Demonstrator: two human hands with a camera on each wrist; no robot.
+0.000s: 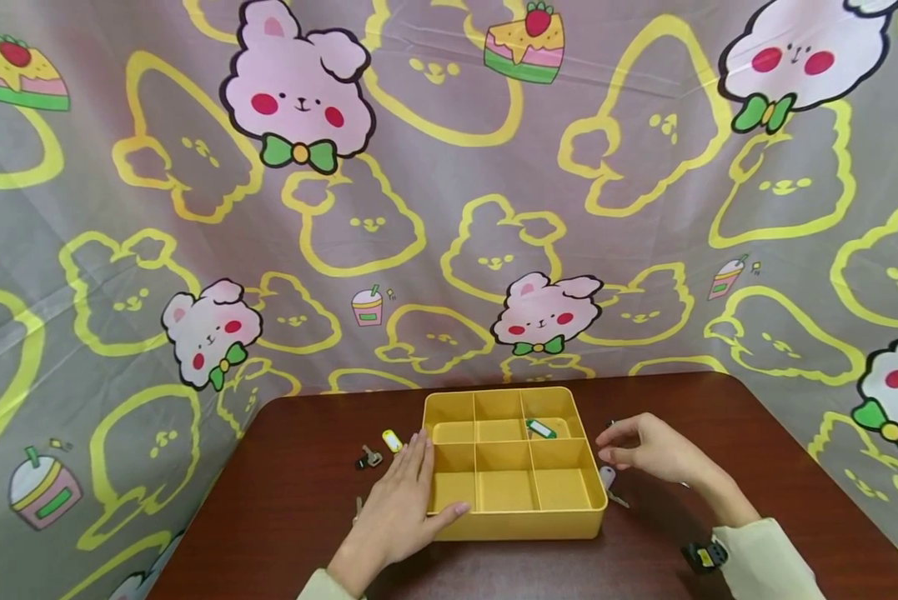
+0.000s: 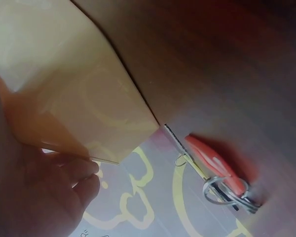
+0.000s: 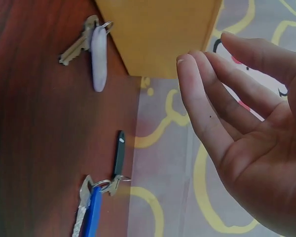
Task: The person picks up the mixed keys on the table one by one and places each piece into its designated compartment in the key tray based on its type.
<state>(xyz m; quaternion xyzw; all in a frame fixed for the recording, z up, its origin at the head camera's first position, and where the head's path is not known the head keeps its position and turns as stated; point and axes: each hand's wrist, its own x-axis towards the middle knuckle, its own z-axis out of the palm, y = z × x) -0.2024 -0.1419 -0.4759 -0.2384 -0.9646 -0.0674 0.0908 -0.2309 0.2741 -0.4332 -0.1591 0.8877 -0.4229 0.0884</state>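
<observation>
A yellow organizer box [image 1: 519, 523] with six compartments sits on the table. In its back right compartment is a green key tag [image 1: 542, 428]. My left hand [image 1: 398, 508] rests against the box's left side, fingers extended along the rim and thumb over the front edge. Just off the box's right side, my right hand [image 1: 654, 450] hovers with its fingers gently bent and nothing between them. Close below that hand lies a key with a lavender tag [image 3: 99, 59]. Keys with a black tag [image 3: 119, 153] and a blue tag [image 3: 92, 212] also show in the right wrist view.
Left of the box lie a yellow key tag [image 1: 392, 441], a black-tagged key [image 1: 368, 457] and another key [image 1: 358, 509], partly hidden by my left hand. The left wrist view shows a red key tag [image 2: 214, 160] with rings. A patterned curtain [image 1: 433, 250] borders the table's back edge.
</observation>
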